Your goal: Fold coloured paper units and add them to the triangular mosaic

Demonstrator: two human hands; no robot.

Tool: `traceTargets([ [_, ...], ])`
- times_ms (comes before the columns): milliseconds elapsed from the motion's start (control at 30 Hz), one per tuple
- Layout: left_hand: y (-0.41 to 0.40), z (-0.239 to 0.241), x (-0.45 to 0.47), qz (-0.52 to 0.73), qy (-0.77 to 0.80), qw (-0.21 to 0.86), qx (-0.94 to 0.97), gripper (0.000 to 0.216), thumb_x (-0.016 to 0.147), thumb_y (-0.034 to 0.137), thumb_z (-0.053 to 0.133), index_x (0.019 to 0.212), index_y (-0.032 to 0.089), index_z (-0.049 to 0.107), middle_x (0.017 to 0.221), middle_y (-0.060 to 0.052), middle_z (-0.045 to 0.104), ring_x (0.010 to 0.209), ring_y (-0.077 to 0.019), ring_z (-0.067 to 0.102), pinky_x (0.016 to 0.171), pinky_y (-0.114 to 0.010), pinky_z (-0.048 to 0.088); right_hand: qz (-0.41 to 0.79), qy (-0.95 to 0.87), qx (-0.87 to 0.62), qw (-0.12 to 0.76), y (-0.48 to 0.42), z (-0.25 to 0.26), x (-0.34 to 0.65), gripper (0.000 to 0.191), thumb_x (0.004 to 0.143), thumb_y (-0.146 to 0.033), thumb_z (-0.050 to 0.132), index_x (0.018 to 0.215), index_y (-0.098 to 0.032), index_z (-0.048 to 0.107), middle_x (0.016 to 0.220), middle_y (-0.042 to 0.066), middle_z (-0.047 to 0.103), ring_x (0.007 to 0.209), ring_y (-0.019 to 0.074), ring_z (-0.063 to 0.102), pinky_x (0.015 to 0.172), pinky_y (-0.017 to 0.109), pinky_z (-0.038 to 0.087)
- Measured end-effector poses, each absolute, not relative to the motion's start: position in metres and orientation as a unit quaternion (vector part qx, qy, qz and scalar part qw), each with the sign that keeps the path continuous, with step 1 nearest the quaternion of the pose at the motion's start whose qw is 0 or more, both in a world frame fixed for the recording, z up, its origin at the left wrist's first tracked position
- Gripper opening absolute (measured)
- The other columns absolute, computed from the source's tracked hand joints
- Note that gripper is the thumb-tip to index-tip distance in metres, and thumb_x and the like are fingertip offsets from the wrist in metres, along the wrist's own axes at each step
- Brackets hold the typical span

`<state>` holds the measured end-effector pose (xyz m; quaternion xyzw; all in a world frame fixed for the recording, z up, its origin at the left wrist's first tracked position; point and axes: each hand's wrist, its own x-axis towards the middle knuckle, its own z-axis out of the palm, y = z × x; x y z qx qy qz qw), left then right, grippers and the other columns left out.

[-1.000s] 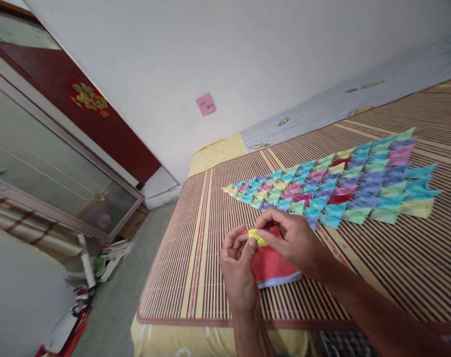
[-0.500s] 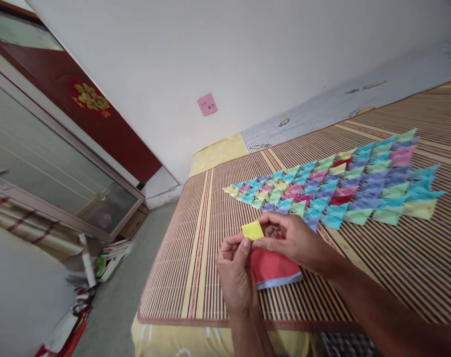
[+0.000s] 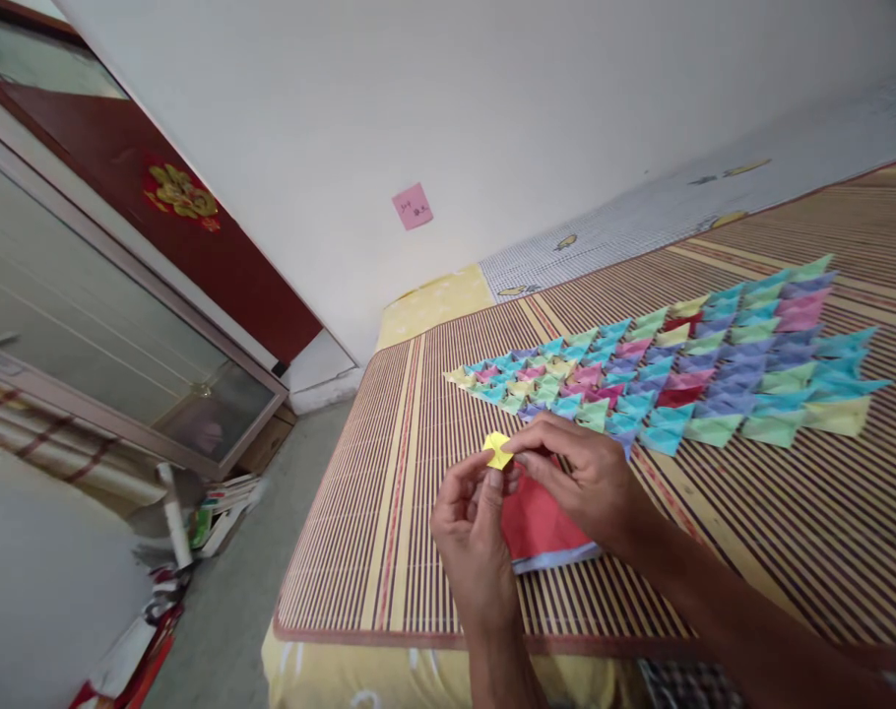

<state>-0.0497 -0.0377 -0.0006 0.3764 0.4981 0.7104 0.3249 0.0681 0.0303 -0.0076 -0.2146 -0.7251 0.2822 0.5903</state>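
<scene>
A small folded piece of yellow paper (image 3: 498,450) is held up between both hands, above the striped mat. My left hand (image 3: 476,527) pinches its lower left side between thumb and fingers. On its right edge, the thumb and forefinger of my right hand (image 3: 577,473) are closed. Beneath the hands lies a stack of red paper (image 3: 544,520) with a pale blue-violet sheet under it, partly covered by my fingers. Just beyond sit many folded paper pieces (image 3: 640,369) in blue, green, pink, red, violet and yellow, set out in rows.
A striped bamboo mat (image 3: 359,551) covers the bed, with yellow cloth (image 3: 330,679) along its front edge. A pink note (image 3: 413,206) is stuck on the white wall. At left are a sliding glass door (image 3: 123,286) and books (image 3: 223,512) on the floor.
The yellow paper has gone from a plain flat square to a shape with a corner folded in. My right hand has shifted its pinch to the paper's right edge.
</scene>
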Motion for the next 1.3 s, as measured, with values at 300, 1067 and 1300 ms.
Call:
traceTargets([
  [300,-0.036,-0.007,-0.055,0.727,0.452,0.369,0.361,0.022,0.084,0.031,0.079,0.103,0.02,0.077,0.088,-0.005,0.077,0.075,-0.0147,0.072,0.076,-0.027,0.059,0.279,-0.729,-0.16,0.604,0.028,-0.003,0.07,0.026,0.093,0.001,0.056,0.1,-0.021,0.069,0.088,0.001,0.065,0.083,0.0135,0.062,0.074,0.026,0.049],
  [1067,-0.033,-0.01,-0.047,0.758,0.457,0.301,0.354,0.012,0.081,0.025,0.082,0.083,0.017,0.072,0.081,-0.001,0.073,0.078,-0.013,0.07,0.077,-0.024,0.056,0.471,-0.608,-0.267,0.581,0.019,-0.002,0.058,0.008,0.089,-0.026,0.07,0.088,-0.02,0.065,0.081,0.002,0.067,0.075,0.0172,0.066,0.065,0.027,0.055],
  [1300,-0.032,-0.011,-0.045,0.781,0.443,0.306,0.316,0.014,0.082,0.027,0.081,0.082,0.017,0.07,0.078,-0.001,0.072,0.073,-0.0122,0.068,0.074,-0.024,0.055,0.482,-0.609,-0.259,0.574,0.017,0.0,0.057,0.008,0.088,-0.026,0.07,0.087,-0.019,0.066,0.08,0.003,0.068,0.074,0.0176,0.067,0.067,0.029,0.057],
])
